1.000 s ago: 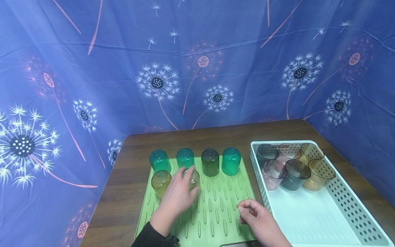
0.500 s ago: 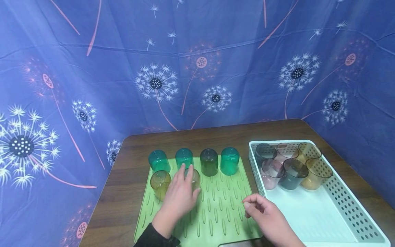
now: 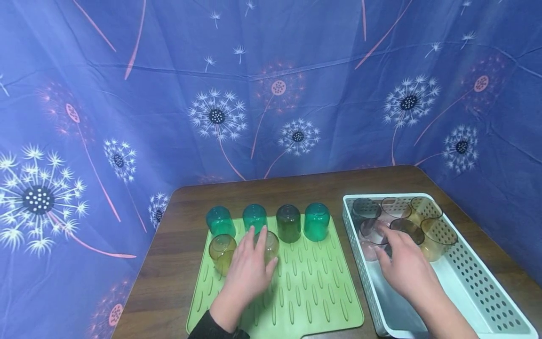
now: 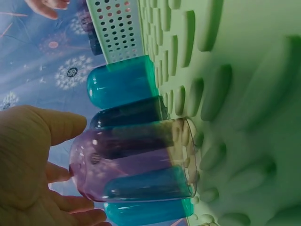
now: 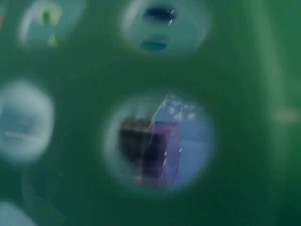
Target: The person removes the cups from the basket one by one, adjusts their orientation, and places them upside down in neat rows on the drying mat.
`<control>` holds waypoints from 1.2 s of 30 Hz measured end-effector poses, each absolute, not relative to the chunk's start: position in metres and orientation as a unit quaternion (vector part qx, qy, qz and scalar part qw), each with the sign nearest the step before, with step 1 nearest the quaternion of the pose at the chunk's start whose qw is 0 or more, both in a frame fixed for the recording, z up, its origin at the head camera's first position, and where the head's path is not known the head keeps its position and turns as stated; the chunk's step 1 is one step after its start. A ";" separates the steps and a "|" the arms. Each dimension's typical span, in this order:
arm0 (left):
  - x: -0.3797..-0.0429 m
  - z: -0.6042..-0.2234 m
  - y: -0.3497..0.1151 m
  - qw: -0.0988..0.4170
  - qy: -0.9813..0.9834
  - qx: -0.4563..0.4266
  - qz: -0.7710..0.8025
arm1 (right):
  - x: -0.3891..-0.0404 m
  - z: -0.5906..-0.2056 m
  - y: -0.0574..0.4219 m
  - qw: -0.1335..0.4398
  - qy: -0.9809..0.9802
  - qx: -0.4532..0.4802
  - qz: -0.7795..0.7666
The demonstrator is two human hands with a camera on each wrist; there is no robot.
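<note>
On the green ribbed mat, a pale pinkish glass stands upside down. My left hand is at it, fingers spread over its far side and thumb apart; in the left wrist view the thumb and fingers are loose about its base. An amber glass stands inverted just left of that hand. My right hand reaches into the white basket, its fingertips overlapping the rim of an upright pink glass, thumb apart from the index finger. The right wrist view is mostly blocked by the perforated basket wall.
Behind the left hand stand inverted teal glasses, a dark glass and a green glass. Several upright glasses, among them a grey one and an amber one, fill the basket's far end. A patterned curtain hangs behind the table.
My right hand has moved from over the mat's right edge rightward and forward into the basket, to the pink glass. My left hand has loosened from the inverted glass, its fingers spread, remaining beside it.
</note>
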State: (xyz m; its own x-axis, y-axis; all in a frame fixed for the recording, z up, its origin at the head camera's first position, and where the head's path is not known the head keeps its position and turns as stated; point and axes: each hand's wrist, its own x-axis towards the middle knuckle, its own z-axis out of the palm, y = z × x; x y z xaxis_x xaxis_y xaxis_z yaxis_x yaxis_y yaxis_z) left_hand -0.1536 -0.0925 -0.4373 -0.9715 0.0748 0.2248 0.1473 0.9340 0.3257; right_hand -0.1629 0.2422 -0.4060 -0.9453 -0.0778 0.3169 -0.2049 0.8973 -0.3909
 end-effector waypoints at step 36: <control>-0.142 -0.433 -0.100 0.126 -0.957 -0.077 -0.248 | -0.170 -0.426 0.244 0.182 -0.968 0.087 0.146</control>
